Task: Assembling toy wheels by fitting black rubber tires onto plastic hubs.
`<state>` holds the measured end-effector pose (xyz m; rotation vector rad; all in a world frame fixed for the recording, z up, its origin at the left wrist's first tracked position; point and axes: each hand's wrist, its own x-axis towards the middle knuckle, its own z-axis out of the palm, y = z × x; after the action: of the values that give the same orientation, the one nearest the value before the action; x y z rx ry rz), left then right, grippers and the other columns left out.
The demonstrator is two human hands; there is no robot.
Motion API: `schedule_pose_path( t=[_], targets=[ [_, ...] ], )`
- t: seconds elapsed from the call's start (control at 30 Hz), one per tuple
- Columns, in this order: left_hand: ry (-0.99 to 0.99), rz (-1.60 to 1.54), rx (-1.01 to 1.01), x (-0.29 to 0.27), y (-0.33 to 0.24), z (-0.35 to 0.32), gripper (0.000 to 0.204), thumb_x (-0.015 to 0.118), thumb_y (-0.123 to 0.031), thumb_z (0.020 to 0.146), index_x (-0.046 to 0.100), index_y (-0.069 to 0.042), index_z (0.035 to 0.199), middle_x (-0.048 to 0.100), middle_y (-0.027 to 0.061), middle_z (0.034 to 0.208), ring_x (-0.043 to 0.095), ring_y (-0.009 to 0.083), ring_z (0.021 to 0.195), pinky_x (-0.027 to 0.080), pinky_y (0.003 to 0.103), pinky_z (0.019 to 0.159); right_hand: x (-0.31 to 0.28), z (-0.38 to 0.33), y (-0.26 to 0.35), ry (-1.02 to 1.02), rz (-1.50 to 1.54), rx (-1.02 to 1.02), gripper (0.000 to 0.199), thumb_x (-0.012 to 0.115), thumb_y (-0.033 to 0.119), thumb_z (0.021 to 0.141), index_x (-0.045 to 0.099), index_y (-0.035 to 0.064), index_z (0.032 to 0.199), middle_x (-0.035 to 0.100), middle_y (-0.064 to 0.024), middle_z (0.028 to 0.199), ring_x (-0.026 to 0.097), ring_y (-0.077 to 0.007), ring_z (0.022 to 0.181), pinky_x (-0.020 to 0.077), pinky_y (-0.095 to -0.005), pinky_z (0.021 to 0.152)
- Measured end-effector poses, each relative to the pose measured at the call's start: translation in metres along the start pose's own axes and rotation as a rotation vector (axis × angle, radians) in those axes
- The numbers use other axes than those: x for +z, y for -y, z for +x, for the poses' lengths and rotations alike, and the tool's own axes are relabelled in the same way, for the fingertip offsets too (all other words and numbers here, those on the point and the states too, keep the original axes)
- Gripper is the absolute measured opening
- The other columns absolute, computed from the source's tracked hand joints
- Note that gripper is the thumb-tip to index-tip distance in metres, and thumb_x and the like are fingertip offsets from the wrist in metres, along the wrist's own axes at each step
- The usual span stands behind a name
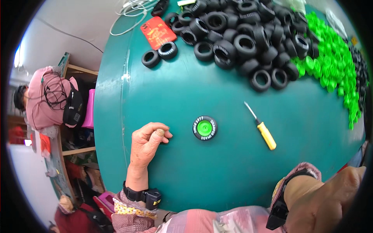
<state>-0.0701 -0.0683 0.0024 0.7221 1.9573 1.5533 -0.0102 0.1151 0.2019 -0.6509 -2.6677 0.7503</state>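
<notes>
A small toy wheel (205, 128), a black tyre with pale lettering around a bright green hub, lies flat on the green tabletop. Just left of it, my left hand (149, 141) rests with fingers curled and thumb against them; nothing shows in its grip. My right hand (330, 198) is at the lower right, large and close to the camera, its fingers cut off or hidden by the picture's dark rim. Right of the wheel lies a screwdriver (265, 135) with a yellow handle, its metal tip toward the far side.
A big heap of black tyres (245, 46) fills the far side, two loose tyres (150, 58) at its left. Many green hubs (330, 54) are piled at the far right. A red packet (157, 33) and a white cable (132, 11) lie far left. Beyond the left edge sits a person (46, 97).
</notes>
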Motion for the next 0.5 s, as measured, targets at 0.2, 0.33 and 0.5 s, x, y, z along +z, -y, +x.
schedule_pose_path(
  t=[0.2, 0.33, 0.5],
  targets=[
    [0.029, 0.0, 0.011, -0.008, 0.003, -0.003, 0.015, 0.053, -0.011, 0.084, 0.06, 0.002, 0.087, 0.061, 0.0072, 0.072, 0.055, 0.0105, 0.063, 0.046, 0.022, 0.058, 0.003, -0.065, -0.035, -0.126, 0.115, -0.113, 0.007, 0.052, 0.002, 0.07, 0.055, -0.0035, 0.07, 0.055, -0.0058, 0.064, 0.049, -0.0163, 0.053, 0.0398, -0.0268, 0.05],
    [0.016, 0.002, 0.017, -0.001, 0.0, 0.002, 0.015, 0.053, -0.011, 0.083, 0.06, 0.002, 0.086, 0.06, 0.0068, 0.071, 0.055, 0.0102, 0.063, 0.046, 0.022, 0.058, 0.009, -0.076, -0.048, -0.181, 0.214, -0.151, 0.008, 0.052, 0.004, 0.07, 0.056, -0.0035, 0.071, 0.055, -0.0056, 0.064, 0.049, -0.0152, 0.054, 0.0394, -0.0264, 0.051],
    [0.072, 0.007, 0.028, -0.001, -0.008, 0.009, 0.019, 0.052, -0.014, 0.084, 0.06, 0.003, 0.085, 0.06, 0.0073, 0.072, 0.054, 0.01, 0.063, 0.045, 0.022, 0.058, 0.01, -0.087, -0.063, -0.215, 0.367, -0.253, 0.011, 0.051, 0.005, 0.07, 0.057, -0.0036, 0.072, 0.056, -0.0054, 0.065, 0.05, -0.0138, 0.054, 0.0389, -0.0259, 0.052]
  ],
)
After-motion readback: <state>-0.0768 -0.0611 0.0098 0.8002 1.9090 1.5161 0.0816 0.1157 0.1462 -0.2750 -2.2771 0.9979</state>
